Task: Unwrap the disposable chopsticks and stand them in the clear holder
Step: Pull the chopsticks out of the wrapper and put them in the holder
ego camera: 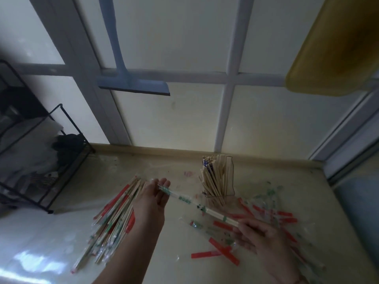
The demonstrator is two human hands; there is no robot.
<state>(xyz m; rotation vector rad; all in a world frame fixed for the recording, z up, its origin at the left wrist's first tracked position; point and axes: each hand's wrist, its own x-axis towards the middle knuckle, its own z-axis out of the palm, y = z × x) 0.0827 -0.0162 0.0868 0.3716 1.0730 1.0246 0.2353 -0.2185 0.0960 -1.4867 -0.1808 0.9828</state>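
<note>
Many done: holder [220, 186] stands near the back of the counter [143, 165], already crowded with bare chopsticks, some leaning out toward the left.
Pair in hand: one wrapped pair [196, 203] stretches across the middle of the view, between both hands, just in front of the holder and apart from it.
Wrapper state: clear sleeve with green print covers the far part of the pair; the near end, by the right hand, looks bare wood with a green band. Motion blur makes the exact edge of the sleeve hard to place.
Left hand [152, 198]: palm up, fingers nearly straight and relaxed, the sleeve's tip lying across the fingertips; no firm grip is visible.
Right hand [260, 235]: fingers curled round the bare end of the pair, holding it.
Left to do: pile [114, 218] of wrapped pairs lies on the counter under and beside the left forearm, a good many, red and green prints mixed.
Spent wrappers [264, 216]: scattered on the counter to the right and front of the holder, red strips and clear film.
Judged progress: somewhere past the middle, perhaps; this pair is part-stripped, then goes upright into the holder, and the pile follows.
</note>
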